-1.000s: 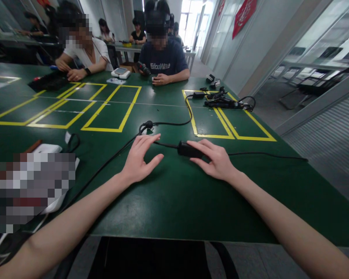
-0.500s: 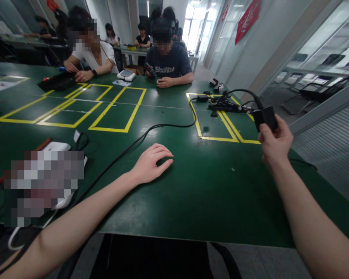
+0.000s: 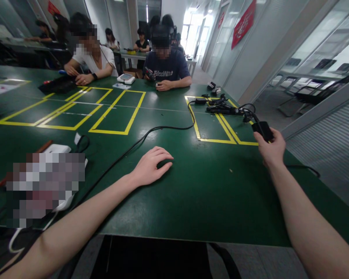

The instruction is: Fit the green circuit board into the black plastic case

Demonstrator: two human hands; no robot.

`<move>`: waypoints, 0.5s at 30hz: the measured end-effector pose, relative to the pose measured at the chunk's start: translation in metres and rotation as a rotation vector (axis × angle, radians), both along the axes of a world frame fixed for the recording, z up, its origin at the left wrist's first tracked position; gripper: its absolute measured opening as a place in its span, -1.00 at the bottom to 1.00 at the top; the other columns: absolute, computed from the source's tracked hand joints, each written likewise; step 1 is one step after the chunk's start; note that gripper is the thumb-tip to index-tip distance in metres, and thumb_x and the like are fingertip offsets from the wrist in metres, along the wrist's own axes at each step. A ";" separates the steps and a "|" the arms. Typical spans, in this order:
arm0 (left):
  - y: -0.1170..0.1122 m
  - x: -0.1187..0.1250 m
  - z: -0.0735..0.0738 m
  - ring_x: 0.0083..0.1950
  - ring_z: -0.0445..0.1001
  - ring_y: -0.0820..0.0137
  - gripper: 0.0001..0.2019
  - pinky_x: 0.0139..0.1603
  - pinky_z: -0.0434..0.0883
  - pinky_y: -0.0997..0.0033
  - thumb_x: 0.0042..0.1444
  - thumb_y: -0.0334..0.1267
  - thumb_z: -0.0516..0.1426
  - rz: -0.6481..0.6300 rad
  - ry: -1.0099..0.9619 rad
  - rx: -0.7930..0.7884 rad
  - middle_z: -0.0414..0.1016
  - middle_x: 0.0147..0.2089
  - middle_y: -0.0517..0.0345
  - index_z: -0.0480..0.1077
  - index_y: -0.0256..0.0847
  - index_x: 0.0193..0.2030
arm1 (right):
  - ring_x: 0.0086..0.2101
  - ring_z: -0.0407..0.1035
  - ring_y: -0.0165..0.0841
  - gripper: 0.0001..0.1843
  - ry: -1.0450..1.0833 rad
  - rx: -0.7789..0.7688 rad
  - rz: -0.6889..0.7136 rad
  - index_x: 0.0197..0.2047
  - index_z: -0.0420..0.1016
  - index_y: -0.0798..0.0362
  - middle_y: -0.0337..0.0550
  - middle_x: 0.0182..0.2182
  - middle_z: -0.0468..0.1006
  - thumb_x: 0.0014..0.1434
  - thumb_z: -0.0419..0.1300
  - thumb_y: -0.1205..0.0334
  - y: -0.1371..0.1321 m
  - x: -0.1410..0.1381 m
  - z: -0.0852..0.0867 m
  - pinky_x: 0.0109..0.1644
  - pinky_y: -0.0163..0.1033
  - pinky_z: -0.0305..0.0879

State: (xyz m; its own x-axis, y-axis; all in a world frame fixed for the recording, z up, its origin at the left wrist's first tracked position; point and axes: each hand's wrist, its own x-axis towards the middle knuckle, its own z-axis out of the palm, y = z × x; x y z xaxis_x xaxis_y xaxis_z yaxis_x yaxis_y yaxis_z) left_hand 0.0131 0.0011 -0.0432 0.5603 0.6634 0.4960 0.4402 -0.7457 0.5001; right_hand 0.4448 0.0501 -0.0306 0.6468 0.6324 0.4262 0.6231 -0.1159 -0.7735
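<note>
My right hand (image 3: 271, 146) grips a small black box, which looks like a power adapter (image 3: 262, 131), at the table's right side. A black cord runs from it toward a tangle of black cables and parts (image 3: 225, 109) lying across the yellow tape outlines. My left hand (image 3: 151, 164) rests palm down on the green table (image 3: 192, 201), fingers slightly apart, holding nothing. Beyond that hand, a long black cable (image 3: 159, 127) curves from the tangle's left end down to the lower left, passing beside my left forearm.
Yellow tape (image 3: 127, 131) marks rectangles on the tabletop. A blurred-out device with a white cable lies at the left. Across the table, one person works over a black tray (image 3: 56, 86) and another holds a power drill (image 3: 150, 73). Two small black-and-white items (image 3: 215, 91) sit at the far right.
My right hand has lowered and shifted slightly left with the black adapter, bringing it nearer the table, and the cord sags lower. My left hand stays in place.
</note>
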 end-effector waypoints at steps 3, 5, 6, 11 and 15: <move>0.000 0.000 -0.001 0.10 0.52 0.19 -0.85 0.18 0.49 0.04 0.36 -0.27 0.16 -0.006 0.014 -0.007 0.66 -0.02 0.02 0.57 -0.16 -0.07 | 0.01 0.42 -0.12 -0.48 0.005 0.021 -0.018 0.15 0.40 0.24 0.24 0.04 0.50 0.14 0.26 0.21 -0.004 -0.005 0.007 0.18 -0.09 0.31; 0.000 0.001 -0.001 0.11 0.51 0.19 -0.85 0.19 0.49 0.03 0.36 -0.27 0.16 -0.011 0.016 -0.011 0.65 -0.02 0.02 0.57 -0.16 -0.08 | 0.07 0.41 -0.09 -0.47 -0.019 0.041 -0.045 0.17 0.37 0.24 0.25 0.08 0.48 0.15 0.24 0.23 -0.006 -0.007 0.012 0.23 -0.09 0.29; 0.000 0.001 -0.001 0.11 0.51 0.19 -0.85 0.19 0.48 0.03 0.36 -0.27 0.16 -0.013 0.015 -0.011 0.65 -0.02 0.02 0.57 -0.16 -0.08 | 0.09 0.40 -0.09 -0.46 -0.038 0.048 -0.060 0.18 0.35 0.24 0.25 0.09 0.47 0.15 0.23 0.24 -0.007 -0.008 0.014 0.24 -0.09 0.28; 0.000 0.000 0.000 0.12 0.50 0.18 -0.86 0.19 0.48 0.02 0.36 -0.28 0.16 -0.021 0.014 -0.027 0.65 -0.01 0.01 0.57 -0.18 -0.07 | 0.07 0.40 -0.09 -0.50 -0.078 0.043 -0.118 0.16 0.33 0.18 0.22 0.08 0.47 0.16 0.19 0.24 -0.011 -0.011 0.021 0.22 -0.06 0.30; -0.001 0.000 0.000 0.12 0.50 0.18 -0.85 0.19 0.49 0.02 0.36 -0.28 0.16 -0.021 0.026 -0.051 0.65 0.00 0.01 0.57 -0.18 -0.06 | 0.03 0.39 -0.09 -0.51 -0.060 0.000 -0.118 0.15 0.32 0.18 0.22 0.03 0.46 0.17 0.18 0.20 -0.010 -0.010 0.016 0.17 -0.08 0.31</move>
State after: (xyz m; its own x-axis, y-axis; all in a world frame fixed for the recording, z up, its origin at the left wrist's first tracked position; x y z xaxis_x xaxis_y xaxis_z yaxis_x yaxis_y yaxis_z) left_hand 0.0130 0.0003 -0.0427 0.5867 0.6751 0.4473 0.4376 -0.7290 0.5264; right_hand 0.4350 0.0404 -0.0146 0.6897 0.5536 0.4667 0.6506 -0.1909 -0.7350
